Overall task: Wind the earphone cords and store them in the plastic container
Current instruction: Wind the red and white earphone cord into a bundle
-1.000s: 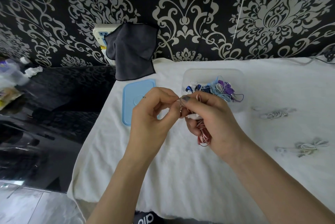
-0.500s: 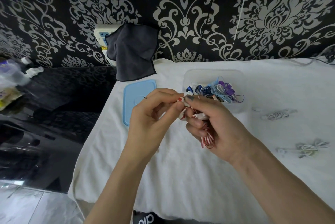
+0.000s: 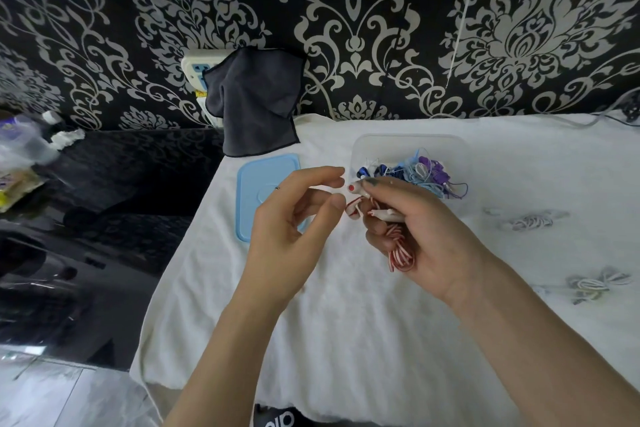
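A: In the head view, what is held by the right hand [image 3: 429, 236]?

B: A red-and-white striped earphone cord [image 3: 400, 252] is gripped in it. The wound loops hang out below the curled fingers, and a white earbud [image 3: 353, 187] with a red centre is pinched at the thumb tip.

A: And the left hand [image 3: 294, 222]?

B: Nothing is seen to be held by it. Its fingers are loosely bent, and the fingertips are kept just beside the earbud and a short striped loop; whether that loop is touched cannot be told.

A: Where is the plastic container [image 3: 360, 153] found?

B: Just beyond the right hand, on the white cloth [image 3: 346, 340]. A tangle of blue, light-blue and purple earphones [image 3: 415, 172] is already lying inside it. Its light-blue lid [image 3: 259, 184] is laid flat beyond the left hand, partly hidden by the fingers.

A: Are other cords seen?

B: Two white earphone bundles are left on the cloth to the right of the right hand: one [image 3: 528, 220] near the container, the other [image 3: 594, 284] further right, towards the wrist side.

A: What lies further off?

B: A dark grey cloth [image 3: 256, 101] is hung over a white power strip [image 3: 197, 63] beyond the left hand, against black-and-silver patterned wallpaper [image 3: 381, 28]. A glossy black surface [image 3: 104, 201] is seen left of the left hand.
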Tool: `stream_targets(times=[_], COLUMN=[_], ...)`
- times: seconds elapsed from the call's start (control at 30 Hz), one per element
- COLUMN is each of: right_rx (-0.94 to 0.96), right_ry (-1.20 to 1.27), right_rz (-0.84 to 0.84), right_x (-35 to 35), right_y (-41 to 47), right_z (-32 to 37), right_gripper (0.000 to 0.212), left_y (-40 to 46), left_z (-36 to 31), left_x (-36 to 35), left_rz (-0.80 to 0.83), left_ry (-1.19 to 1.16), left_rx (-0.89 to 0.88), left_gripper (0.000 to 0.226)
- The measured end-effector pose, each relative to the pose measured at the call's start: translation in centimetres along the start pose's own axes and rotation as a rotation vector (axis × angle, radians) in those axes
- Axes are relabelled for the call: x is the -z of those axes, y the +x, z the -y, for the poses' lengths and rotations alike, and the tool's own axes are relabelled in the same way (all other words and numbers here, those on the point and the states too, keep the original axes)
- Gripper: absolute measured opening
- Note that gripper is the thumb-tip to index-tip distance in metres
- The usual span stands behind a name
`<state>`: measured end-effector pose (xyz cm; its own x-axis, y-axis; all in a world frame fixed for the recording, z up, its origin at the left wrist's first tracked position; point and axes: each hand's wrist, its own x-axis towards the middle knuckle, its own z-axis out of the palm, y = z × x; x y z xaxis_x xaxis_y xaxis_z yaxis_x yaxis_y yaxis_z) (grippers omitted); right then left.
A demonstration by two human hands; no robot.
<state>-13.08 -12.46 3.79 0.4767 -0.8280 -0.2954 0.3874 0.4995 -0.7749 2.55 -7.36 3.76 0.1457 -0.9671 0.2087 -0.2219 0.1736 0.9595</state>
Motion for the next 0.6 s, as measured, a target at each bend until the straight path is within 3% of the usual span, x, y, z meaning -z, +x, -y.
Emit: stream_targets(times=[0.17, 0.3, 0.4, 0.6], right_rx=[0.105, 0.290, 0.420, 0.252], right_ry=[-0.176, -0.292, -0.524, -1.074], right_rz=[-0.180, -0.397, -0.539, -0.430], right_x=[1.4, 2.9, 3.9, 3.7], right_y=[0.6, 1.1, 2.1, 4.3], right_z=[0.6, 2.1, 2.4, 2.6], right_gripper=[0.018, 0.006, 0.010, 0.050], left_y=[0.5, 0.9, 1.2, 1.4], left_z=[1.1, 1.9, 2.5, 3.3], left_x=[-0.9, -1.8, -2.9, -5.1], left_rz=[0.009, 0.037, 0.070, 0.122], left_ry=[0.093, 0.165, 0.245, 0.346], left_rx=[0.097, 0.125, 0.095, 0.005], left_gripper=[0.021, 0.025, 0.027, 0.028])
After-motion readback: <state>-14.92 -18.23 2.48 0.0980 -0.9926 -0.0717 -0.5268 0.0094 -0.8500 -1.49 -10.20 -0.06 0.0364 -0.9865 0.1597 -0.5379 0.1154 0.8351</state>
